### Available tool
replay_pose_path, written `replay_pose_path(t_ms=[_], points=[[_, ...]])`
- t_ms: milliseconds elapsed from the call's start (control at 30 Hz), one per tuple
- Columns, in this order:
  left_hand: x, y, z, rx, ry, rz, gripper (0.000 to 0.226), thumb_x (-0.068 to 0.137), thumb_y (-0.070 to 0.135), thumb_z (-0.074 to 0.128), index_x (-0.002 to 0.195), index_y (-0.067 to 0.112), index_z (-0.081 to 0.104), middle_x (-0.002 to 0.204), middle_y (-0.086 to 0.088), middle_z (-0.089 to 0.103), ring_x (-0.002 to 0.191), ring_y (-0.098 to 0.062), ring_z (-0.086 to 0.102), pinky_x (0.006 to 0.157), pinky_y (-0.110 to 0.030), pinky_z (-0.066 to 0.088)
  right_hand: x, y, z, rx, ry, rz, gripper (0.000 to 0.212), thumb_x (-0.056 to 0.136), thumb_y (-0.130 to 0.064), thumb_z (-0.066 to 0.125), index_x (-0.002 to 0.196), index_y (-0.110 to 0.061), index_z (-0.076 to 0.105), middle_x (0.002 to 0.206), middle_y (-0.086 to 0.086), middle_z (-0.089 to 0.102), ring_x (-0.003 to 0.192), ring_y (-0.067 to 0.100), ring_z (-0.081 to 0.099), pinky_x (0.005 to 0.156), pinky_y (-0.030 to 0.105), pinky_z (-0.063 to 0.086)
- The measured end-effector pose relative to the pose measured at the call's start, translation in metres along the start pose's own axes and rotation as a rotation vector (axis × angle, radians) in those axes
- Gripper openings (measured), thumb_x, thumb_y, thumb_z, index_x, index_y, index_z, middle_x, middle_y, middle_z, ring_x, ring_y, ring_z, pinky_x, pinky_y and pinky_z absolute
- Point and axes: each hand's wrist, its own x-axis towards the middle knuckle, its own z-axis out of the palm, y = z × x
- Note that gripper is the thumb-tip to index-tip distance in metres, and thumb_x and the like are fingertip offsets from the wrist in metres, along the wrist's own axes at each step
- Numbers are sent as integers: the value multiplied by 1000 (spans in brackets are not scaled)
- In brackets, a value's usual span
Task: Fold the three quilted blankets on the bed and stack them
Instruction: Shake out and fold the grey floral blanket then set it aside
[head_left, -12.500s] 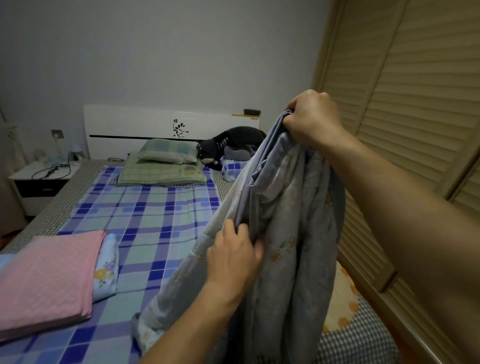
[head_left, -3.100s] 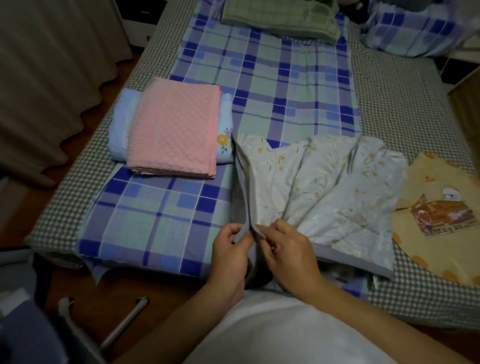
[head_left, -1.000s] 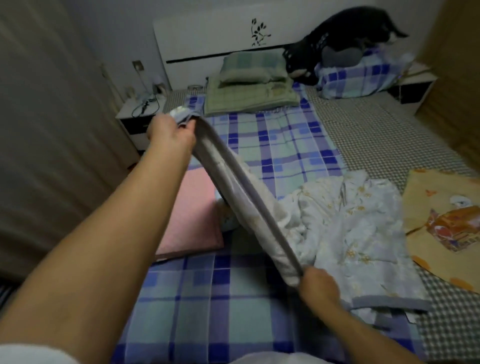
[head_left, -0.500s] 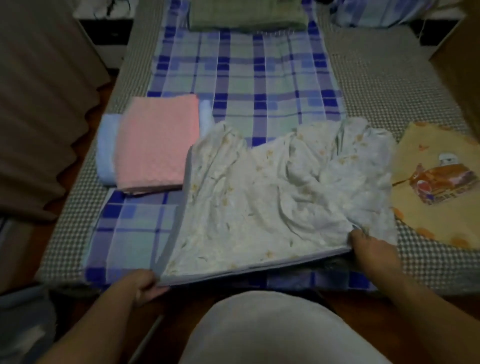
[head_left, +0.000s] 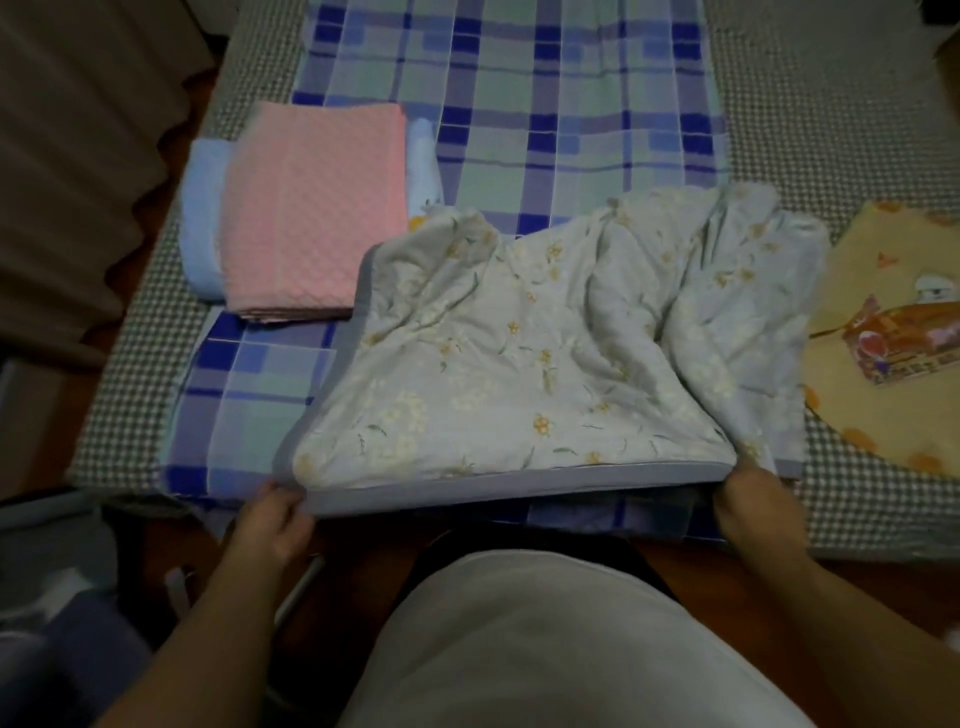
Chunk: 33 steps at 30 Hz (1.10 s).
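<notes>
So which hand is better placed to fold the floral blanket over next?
Probably the right hand: it grips the floral blanket at the near corner beside the rumpled, bunched side, and could carry that across. The left hand holds the flatter corner, a good anchor.

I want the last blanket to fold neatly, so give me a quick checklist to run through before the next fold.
1. Left hand grips the floral blanket's near left corner: ok.
2. Right hand grips the near right corner: ok.
3. Near edge pulled straight between the hands: ok.
4. Blanket lying flat: not ok, the far half is bunched and creased, with a flap on the right.
5. Clear of the pink blanket: not ok, its far left corner reaches that stack.
6. Far corners lined up: cannot tell, hidden in the folds.
</notes>
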Motion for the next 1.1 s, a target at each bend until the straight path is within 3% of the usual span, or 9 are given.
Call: replay_pose_path(t_ms=[100, 333, 400, 500, 600, 700, 833, 967, 1100], points=[[17, -18, -2, -41, 87, -268, 33, 95, -10, 47, 126, -4, 51, 108, -28, 60, 75, -30, 56, 44, -29, 55, -1, 9, 3, -82, 17, -122, 27, 76, 4, 68, 98, 3, 52, 71, 18, 55, 45, 33, 51, 40, 37, 43], [16, -14, 10, 146, -203, -266, 53, 89, -22, 42, 121, 18, 54, 112, -17, 55, 90, -32, 59, 67, -34, 58, 2, -14, -5, -157, 122, -326, 42, 56, 16, 73, 95, 8, 60, 67, 23, 56, 36, 30, 49, 37, 28, 32], [21, -10, 8, 371, -223, -183, 54, 87, -21, 44, 116, 21, 58, 101, -13, 53, 81, -29, 56, 55, -32, 55, 3, -1, 0, -143, 135, -319, 41, 59, 14, 72, 98, 6, 62, 67, 21, 58, 38, 31, 51, 38, 27, 31], [57, -30, -23, 581, -7, -265, 36, 87, -13, 50, 120, -7, 59, 86, -20, 56, 74, -31, 55, 65, -38, 54, -4, 17, 4, -223, -41, -280, 31, 62, 8, 82, 79, -5, 59, 60, 11, 60, 42, 29, 56, 37, 37, 49], [71, -46, -39, 572, -34, -434, 31, 95, 0, 50, 123, -12, 56, 83, -22, 55, 69, -33, 52, 66, -40, 50, 0, -11, -12, -427, -540, -257, 18, 92, -15, 60, 109, -17, 65, 107, 4, 70, 93, 21, 69, 78, 34, 57], [33, 34, 16, 341, -138, -473, 15, 95, 4, 47, 104, -2, 57, 93, -22, 58, 76, -36, 55, 65, -43, 54, 52, -44, -69, -466, -867, -355, 29, 98, -26, 49, 122, -17, 63, 124, 5, 63, 111, 23, 61, 90, 32, 47], [-4, 254, 112, 186, -269, 63, 18, 77, -9, 40, 86, -4, 55, 70, -23, 58, 64, -27, 60, 54, -24, 52, 171, -43, -244, -349, -188, -105, 29, 97, -27, 51, 119, -11, 62, 125, 12, 61, 112, 30, 60, 95, 38, 47], [-144, 516, 136, -437, -559, 689, 42, 62, -1, 48, 102, -6, 57, 138, -24, 53, 133, -34, 49, 101, -33, 51, 211, -34, -442, -74, 717, 58, 8, 89, -10, 55, 90, -7, 63, 89, 27, 65, 81, 44, 66, 65, 40, 48], [-281, 610, 95, -896, -830, 935, 40, 51, 19, 43, 86, 6, 59, 85, -11, 71, 93, -29, 65, 94, -45, 52, 213, -18, -553, 22, 1015, 49, 23, 84, -17, 64, 84, -17, 41, 74, 25, 60, 65, 43, 63, 53, 33, 43]])
